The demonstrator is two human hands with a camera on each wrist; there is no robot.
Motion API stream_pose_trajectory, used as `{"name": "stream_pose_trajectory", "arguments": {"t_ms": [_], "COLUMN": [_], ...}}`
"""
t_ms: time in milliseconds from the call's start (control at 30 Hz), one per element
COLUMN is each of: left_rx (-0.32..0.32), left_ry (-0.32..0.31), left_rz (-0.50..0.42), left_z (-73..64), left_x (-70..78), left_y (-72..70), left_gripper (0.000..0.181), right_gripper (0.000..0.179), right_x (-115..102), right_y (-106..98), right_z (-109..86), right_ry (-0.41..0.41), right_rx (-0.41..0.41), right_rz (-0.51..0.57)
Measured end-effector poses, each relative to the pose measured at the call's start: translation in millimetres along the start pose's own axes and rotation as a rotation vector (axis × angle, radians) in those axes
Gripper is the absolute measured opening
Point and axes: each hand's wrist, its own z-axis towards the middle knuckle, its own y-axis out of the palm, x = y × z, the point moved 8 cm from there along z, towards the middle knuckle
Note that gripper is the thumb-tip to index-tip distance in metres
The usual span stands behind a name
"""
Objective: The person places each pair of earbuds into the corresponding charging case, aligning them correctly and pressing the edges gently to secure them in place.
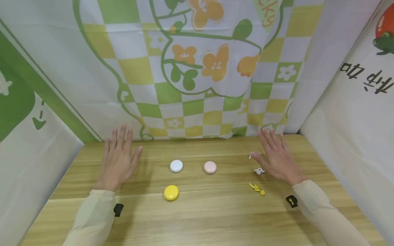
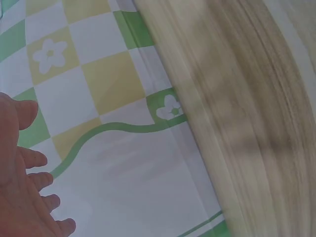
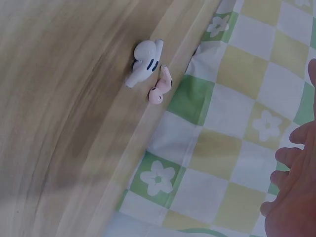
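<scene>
My left hand [image 1: 118, 164] is held over the left part of the table, palm down with straight, spread fingers and nothing in it. My right hand [image 1: 278, 159] is over the right part, its fingers also straight, nearest to the earbuds. By its thumb are pink earbuds [image 3: 161, 86] and white earbuds [image 3: 146, 63]; yellow earbuds [image 1: 257, 189] lie closer to me. Between the hands sit three round, glossy cases: a white case [image 1: 176, 166], a pink case [image 1: 210, 167] and a larger yellow case [image 1: 171, 193].
The wood-grain table [image 1: 209, 222] ends at a hanging checkered cloth [image 1: 191, 109] at the back. White printed panels stand at the left [image 1: 40, 164] and right [image 1: 357, 136]. Each wrist carries a small black device.
</scene>
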Motion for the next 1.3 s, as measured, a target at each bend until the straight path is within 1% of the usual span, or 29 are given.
{"name": "stream_pose_trajectory", "arguments": {"t_ms": [200, 433, 567, 700, 800, 967, 1067, 1200, 1300], "left_rx": [-0.001, -0.028, -0.021, -0.023, -0.047, -0.109, -0.142, -0.185, -0.216], "left_ry": [-0.003, -0.012, 0.008, 0.026, 0.021, 0.003, -0.002, -0.02, -0.033], "left_rz": [-0.027, -0.041, -0.044, -0.047, -0.051, -0.065, -0.125, -0.255, -0.314], "left_z": [-2.7, -7.2, -8.9, -11.0, -13.4, -18.2, -21.1, -25.9, -30.2], "left_x": [1.7, 5.0, 9.3, 15.0, 17.7, 20.7, 22.8, 23.2, 23.3], "left_y": [3.1, 10.2, 14.9, 19.8, 24.5, 34.3, 40.3, 48.4, 53.7], "left_gripper": [0.068, 0.066, 0.063, 0.06, 0.059, 0.057, 0.056, 0.057, 0.057], "right_gripper": [0.078, 0.075, 0.072, 0.068, 0.067, 0.066, 0.063, 0.06, 0.059], "right_x": [-4, -8, -12, -16, -19, -22, -24, -29, -33], "right_y": [2, 4, 5, 6, 8, 13, 16, 17, 17], "right_z": [-2.5, -4.4, -6.4, -8.4, -9.9, -13.0, -15.6, -18.4, -19.5], "right_ry": [-0.01, -0.02, -0.019, -0.038, -0.031, -0.004, 0.011, 0.016, 0.018], "right_rx": [-0.016, 0.0, 0.004, 0.025, 0.019, 0.0, -0.006, -0.003, -0.005], "right_rz": [0.02, 0.064, 0.082, 0.096, 0.109, 0.124, 0.142, 0.168, 0.187]}}
